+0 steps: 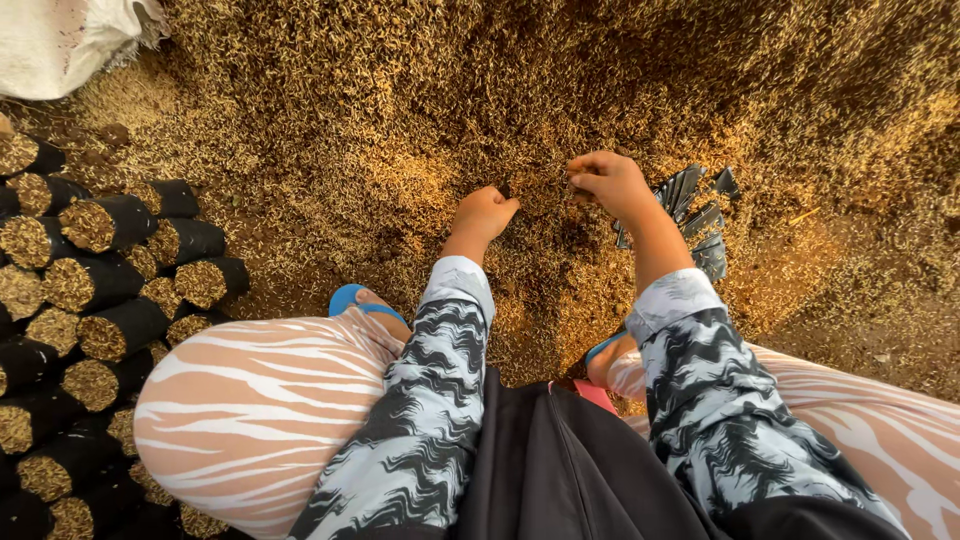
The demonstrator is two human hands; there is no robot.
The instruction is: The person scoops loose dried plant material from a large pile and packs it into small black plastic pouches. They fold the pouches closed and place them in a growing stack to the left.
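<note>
Head view: my left hand [484, 212] rests fist-closed on the rice-husk heap [420, 110]; my right hand [608, 183], fingers curled, pinches husk just beside empty black nursery bags [697, 215]. Filled bags [95, 290] lie stacked at far left.

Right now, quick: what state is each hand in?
Left hand: fingers curled shut, knuckles down in the loose golden-brown husk pile; contents cannot be told.
Right hand: fingers closed, pinching husks.
</note>
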